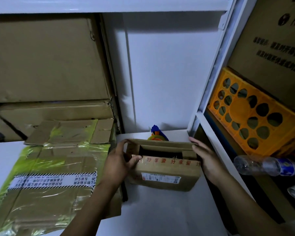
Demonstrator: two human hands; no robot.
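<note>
Work on the white shelf (160,210), just right of the big taped carton (46,184), with the small cardboard box (167,169) set down there, top flaps ajar. Squeeze evenly from both ends: left hand (119,160) curled over the left end with thumb on the near flap (169,161), right hand (206,159) pressed flat against the right end. Move it level, clear of the blue-and-orange item (156,132) just behind.
</note>
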